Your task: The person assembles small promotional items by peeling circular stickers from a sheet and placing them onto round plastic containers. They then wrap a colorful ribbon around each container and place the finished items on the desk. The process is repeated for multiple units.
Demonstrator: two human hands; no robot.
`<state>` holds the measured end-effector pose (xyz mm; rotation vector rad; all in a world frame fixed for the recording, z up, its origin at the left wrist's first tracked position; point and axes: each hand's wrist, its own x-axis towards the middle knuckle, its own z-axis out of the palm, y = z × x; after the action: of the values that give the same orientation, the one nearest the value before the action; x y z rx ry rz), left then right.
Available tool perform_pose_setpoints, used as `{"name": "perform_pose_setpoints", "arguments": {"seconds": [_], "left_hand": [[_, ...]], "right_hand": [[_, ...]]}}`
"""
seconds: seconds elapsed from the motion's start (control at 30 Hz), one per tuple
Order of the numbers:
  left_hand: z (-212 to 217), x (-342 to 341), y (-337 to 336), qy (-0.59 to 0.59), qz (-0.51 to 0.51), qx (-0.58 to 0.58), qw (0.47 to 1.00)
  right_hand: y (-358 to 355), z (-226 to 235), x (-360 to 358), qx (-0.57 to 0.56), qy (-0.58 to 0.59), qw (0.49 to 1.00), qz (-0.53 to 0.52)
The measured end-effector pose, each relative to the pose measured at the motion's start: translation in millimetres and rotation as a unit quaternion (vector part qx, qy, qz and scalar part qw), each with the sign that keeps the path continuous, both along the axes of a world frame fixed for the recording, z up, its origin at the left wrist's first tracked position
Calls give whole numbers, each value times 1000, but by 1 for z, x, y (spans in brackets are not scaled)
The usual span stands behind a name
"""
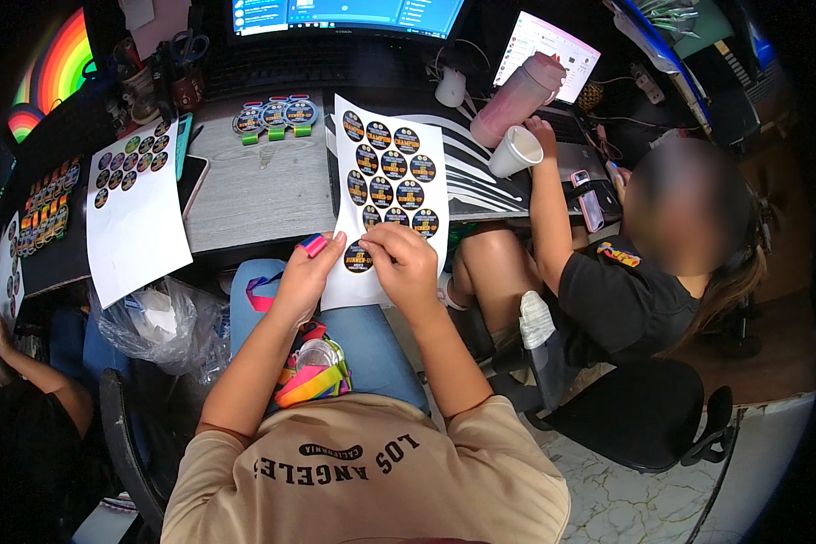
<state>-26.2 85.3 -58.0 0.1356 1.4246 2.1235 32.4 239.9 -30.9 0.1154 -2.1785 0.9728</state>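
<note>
A white sheet of round black stickers (393, 164) stands tilted in front of me, over the desk edge and my lap. My left hand (301, 283) grips its lower left edge, with a folded pink, blue and purple ribbon (314, 245) at the thumb and fingers. My right hand (406, 270) is closed in a pinch at the upper edge of the lowest round sticker (357, 257); the fingers partly cover it. Between my forearms, a silver medal (317, 355) with a rainbow ribbon (313, 388) lies on my lap.
Several medals (276, 118) lie on the grey desk (254, 186). Left are another sticker sheet (136, 231), more medals (45, 213) and a plastic bag (168, 326). At right, a seated person (626, 299) reaches toward a white cup (517, 152), near a pink bottle (517, 100). Another person's arm (41, 372) shows far left.
</note>
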Motion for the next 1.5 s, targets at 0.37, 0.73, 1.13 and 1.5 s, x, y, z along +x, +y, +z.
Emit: {"name": "perform_pose_setpoints", "arguments": {"seconds": [0.37, 0.73, 1.13, 1.5], "left_hand": [[14, 1, 0, 12, -19, -2, 1000], [7, -1, 0, 6, -11, 4, 1000], [2, -4, 5, -55, 15, 42, 997], [2, -3, 6, -17, 11, 13, 1000]], "right_hand": [[0, -1, 0, -2, 5, 1000, -14], [0, -5, 0, -7, 1, 1000, -16], [-7, -6, 3, 121, 33, 991, -53], [-8, -5, 0, 69, 13, 997, -30]]}}
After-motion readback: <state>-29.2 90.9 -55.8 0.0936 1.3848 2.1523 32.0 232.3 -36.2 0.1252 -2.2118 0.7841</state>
